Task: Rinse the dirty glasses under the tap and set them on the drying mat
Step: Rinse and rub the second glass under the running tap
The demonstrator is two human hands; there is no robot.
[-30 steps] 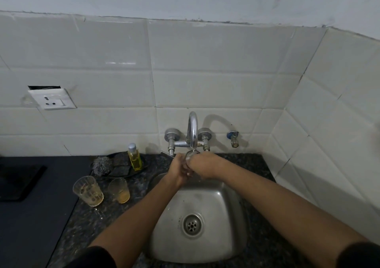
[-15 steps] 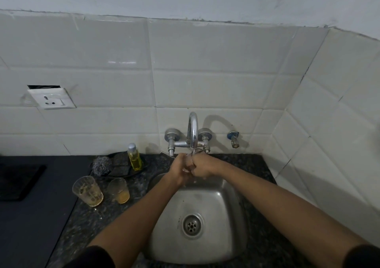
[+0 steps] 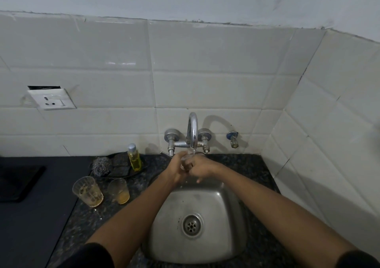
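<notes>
Now both hands, left (image 3: pixel 174 170) and right (image 3: pixel 202 168), grip one glass (image 3: pixel 186 160) under the tap (image 3: pixel 192 130). I should turn it slowly so water reaches every side.

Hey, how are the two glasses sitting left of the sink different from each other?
The left glass looks bigger and stands nearer the camera; the right glass looks smaller and stands closer to the sink. The left glass has streaky residue on its walls and a thin amber layer at the bottom; the right glass holds a clearer pool of orange liquid. Both are clear, upright and still dirty on the dark counter.
</notes>
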